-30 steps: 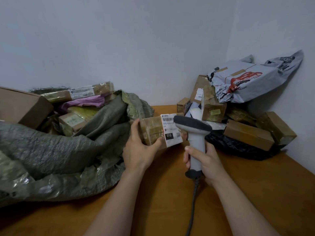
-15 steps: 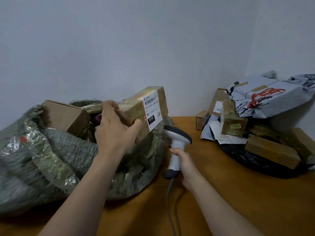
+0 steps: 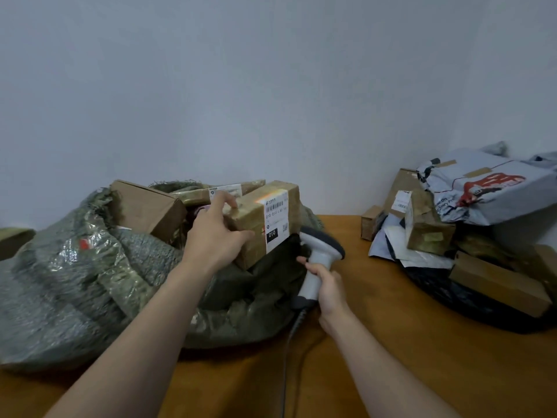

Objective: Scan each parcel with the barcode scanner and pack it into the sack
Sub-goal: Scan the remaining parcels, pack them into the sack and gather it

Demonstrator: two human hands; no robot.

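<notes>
The sack [image 3: 75,282] on your left already holds several boxes, so packing looks well along. Your left grip [image 3: 217,239] clasps the labelled parcel [image 3: 256,224] at the sack's mouth, not yet released. Your right grip [image 3: 328,285] is wrapped round the scanner [image 3: 319,257]. A pile [image 3: 428,233] waits on the table [image 3: 391,357], probably unscanned, with most labels hidden.

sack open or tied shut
Open: the sack gapes at its mouth, a brown box shows inside, and the left hand holds a labelled parcel at the opening.
</notes>
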